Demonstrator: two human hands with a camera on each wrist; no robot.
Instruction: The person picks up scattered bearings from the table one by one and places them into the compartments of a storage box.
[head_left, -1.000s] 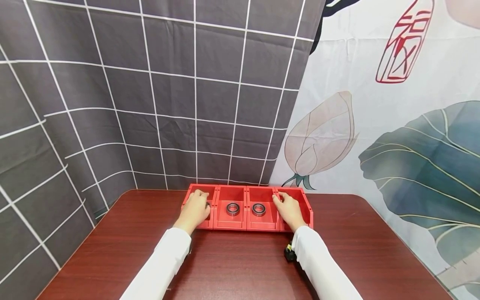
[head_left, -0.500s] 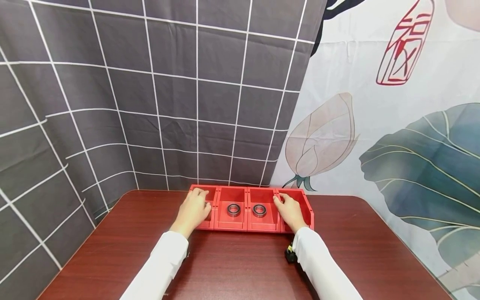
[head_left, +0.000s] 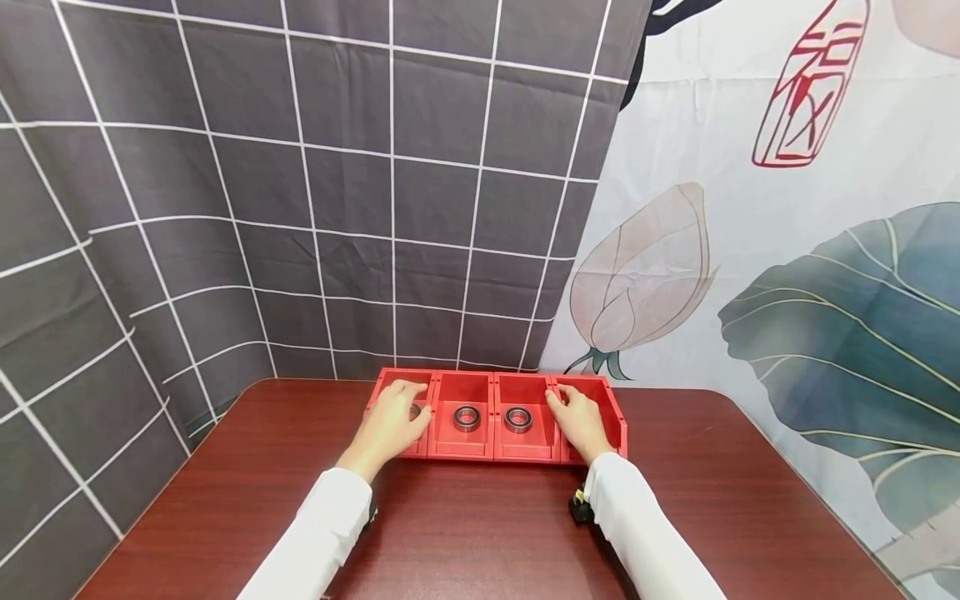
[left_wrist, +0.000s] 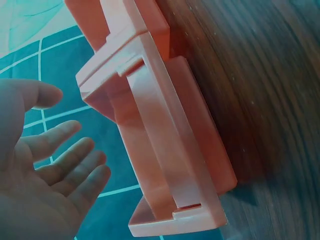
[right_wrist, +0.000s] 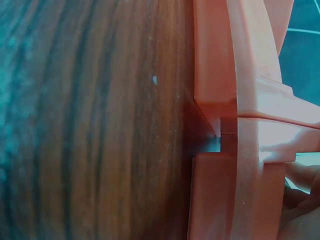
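Observation:
Four-sided red bins stand joined in a row, and a ring-shaped ball bearing lies in the second bin from the left. Another bearing lies in the third. Over the leftmost bin my left hand hovers with thumb and fingers apart, holding nothing; a bearing shows partly beneath it. The left wrist view shows the relaxed fingers beside the bin. My right hand grips the wall by the rightmost bin; its curled fingers are partly hidden behind red plastic.
The bins sit at the back of a reddish-brown wooden table. Behind them hangs a grey cloth with white grid lines, beside a cloth with a lotus print. A small black device sits under the right sleeve.
My left hand's thumb and fingers have spread wider, and the hand has shifted slightly right. The bearing under it shows more clearly. My right hand stays in place.

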